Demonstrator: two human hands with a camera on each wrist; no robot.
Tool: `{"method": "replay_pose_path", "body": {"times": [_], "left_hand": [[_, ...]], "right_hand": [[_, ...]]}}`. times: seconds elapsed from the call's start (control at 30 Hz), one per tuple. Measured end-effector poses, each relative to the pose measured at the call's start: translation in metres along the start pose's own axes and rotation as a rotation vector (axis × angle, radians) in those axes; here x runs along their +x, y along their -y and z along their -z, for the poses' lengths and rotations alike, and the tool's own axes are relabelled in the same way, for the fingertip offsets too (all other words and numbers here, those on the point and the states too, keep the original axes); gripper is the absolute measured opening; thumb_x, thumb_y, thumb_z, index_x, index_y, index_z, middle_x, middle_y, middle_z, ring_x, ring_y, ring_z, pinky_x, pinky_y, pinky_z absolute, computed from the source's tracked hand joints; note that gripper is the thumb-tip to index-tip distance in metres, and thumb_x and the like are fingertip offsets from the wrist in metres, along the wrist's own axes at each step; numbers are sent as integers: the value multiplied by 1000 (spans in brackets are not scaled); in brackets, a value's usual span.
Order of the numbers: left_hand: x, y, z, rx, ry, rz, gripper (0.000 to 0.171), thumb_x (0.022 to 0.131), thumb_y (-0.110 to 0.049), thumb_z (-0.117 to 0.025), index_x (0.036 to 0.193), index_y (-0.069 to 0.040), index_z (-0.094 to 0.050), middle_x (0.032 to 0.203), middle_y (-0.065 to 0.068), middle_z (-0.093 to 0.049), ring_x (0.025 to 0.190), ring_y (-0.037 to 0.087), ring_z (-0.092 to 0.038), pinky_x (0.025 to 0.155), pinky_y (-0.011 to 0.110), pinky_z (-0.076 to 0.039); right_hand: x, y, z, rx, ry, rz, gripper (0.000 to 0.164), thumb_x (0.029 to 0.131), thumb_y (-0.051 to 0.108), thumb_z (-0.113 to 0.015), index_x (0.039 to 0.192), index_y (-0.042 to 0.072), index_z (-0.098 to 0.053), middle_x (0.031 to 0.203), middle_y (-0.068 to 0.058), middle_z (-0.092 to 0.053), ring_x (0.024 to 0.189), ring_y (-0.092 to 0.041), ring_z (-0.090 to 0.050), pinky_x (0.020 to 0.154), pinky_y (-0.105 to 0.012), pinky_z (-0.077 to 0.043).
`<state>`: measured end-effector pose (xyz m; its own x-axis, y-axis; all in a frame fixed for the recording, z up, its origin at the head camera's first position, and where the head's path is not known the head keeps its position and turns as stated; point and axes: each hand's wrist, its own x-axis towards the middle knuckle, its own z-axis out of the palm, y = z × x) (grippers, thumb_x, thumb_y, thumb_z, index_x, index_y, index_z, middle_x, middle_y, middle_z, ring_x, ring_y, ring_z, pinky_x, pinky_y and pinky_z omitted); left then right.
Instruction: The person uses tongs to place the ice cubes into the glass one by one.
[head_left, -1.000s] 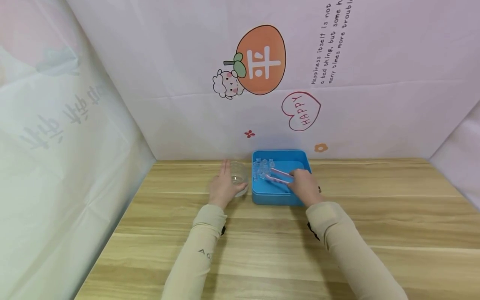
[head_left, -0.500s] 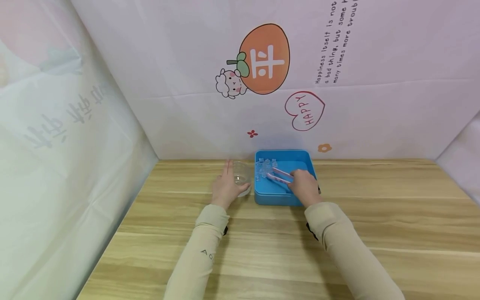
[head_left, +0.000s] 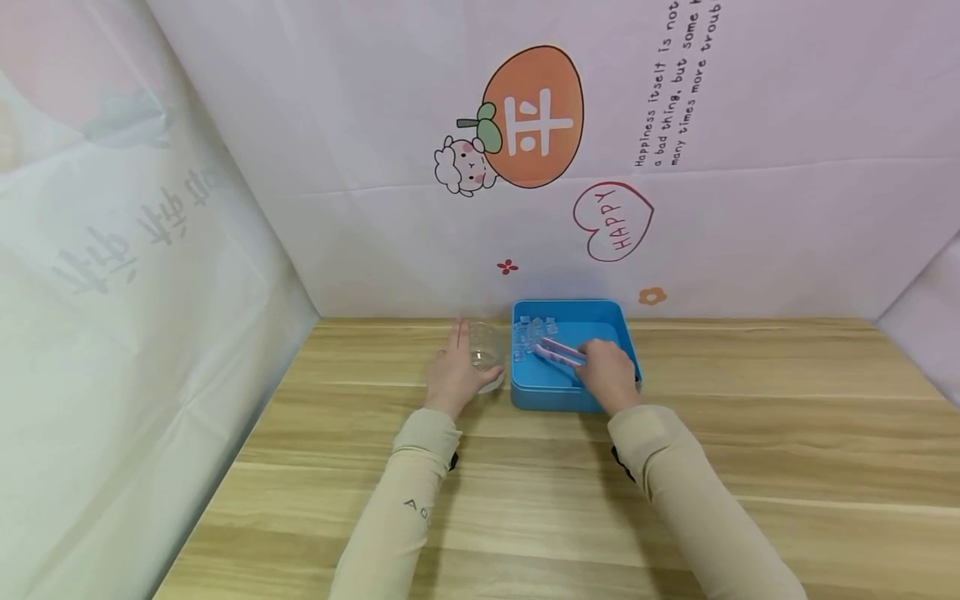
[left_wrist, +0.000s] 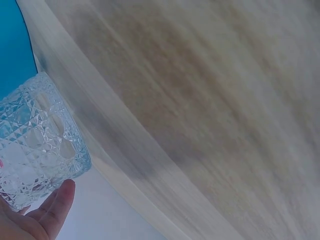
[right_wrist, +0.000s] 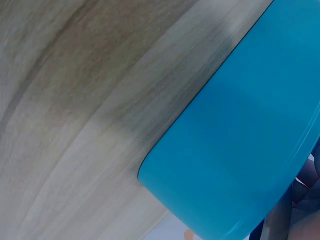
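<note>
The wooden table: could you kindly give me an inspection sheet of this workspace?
Surface: wood-grain table.
Job's things: blue tray holding small clear cubes; clear patterned cup beside its left side; pink tongs.
Clutter: nothing seen.
Hands: left hand holds the cup between fingers and thumb; right hand grips the tongs, tips at the cubes; whether they pinch one is unclear.
Cables: nothing seen.
Surroundings: pale printed sheeting behind and at both sides.
</note>
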<state>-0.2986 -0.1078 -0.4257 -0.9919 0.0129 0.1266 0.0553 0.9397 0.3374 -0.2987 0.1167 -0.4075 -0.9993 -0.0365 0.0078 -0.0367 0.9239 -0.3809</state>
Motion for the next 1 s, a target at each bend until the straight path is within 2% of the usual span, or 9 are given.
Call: {"method": "replay_pose_path", "body": {"times": [0.17, 0.37, 0.47, 0.6, 0.73, 0.93, 1.0], "left_hand": [[0, -1, -1, 7, -4, -4, 100, 79, -57, -68, 152, -7, -20, 159, 8, -24, 114, 41, -59, 84, 47, -54], [1, -3, -3, 7, -5, -11, 99, 80, -56, -68, 152, -7, -20, 159, 8, -24, 116, 39, -58, 95, 47, -50], [1, -3, -3, 16, -5, -9, 99, 80, -57, -67, 152, -7, -20, 159, 8, -24, 116, 38, -59, 94, 47, -51], [1, -5, -2, 28, -1, -5, 101, 80, -58, -67, 153, -8, -19, 160, 6, -21, 113, 40, -60, 80, 44, -55], [1, -7, -2, 30, 14, 1, 102, 80, -60, -66, 154, -10, -17, 161, 5, -18, 109, 38, -62, 65, 37, -54], [1, -7, 0, 36, 30, 13, 102, 80, -60, -66, 154, -10, -16, 161, 5, -18, 102, 35, -65, 56, 29, -48], [0, -7, 0, 41, 28, 10, 103, 79, -59, -67, 154, -10, -16, 161, 6, -19, 95, 32, -66, 53, 28, -45]], "right_hand": [[0, -3, -1, 5, -1, 3, 33, 89, 11, -65, 118, -5, -64, 117, -25, -65, 97, -37, -65, 82, -49, -55], [0, -6, -1, 16, -10, 8, 33, 89, 10, -65, 118, -6, -64, 117, -25, -65, 96, -37, -66, 83, -49, -55], [0, -8, 1, 24, -13, 12, 33, 89, 10, -65, 118, -6, -64, 116, -26, -65, 97, -37, -65, 86, -50, -54], [-1, -11, 5, 38, -21, 4, 34, 89, 10, -65, 118, -7, -64, 116, -26, -65, 99, -37, -64, 88, -50, -53], [-3, -16, 11, 46, -32, -1, 34, 89, 10, -64, 119, -7, -63, 117, -26, -64, 101, -38, -63, 88, -50, -53], [-5, -21, 22, 75, -52, 25, 34, 90, 9, -63, 119, -8, -62, 117, -28, -64, 99, -39, -63, 85, -51, -54], [-5, -21, 27, 89, -60, 38, 34, 90, 8, -62, 119, -9, -62, 117, -29, -64, 98, -39, -63, 86, -50, -54]]}}
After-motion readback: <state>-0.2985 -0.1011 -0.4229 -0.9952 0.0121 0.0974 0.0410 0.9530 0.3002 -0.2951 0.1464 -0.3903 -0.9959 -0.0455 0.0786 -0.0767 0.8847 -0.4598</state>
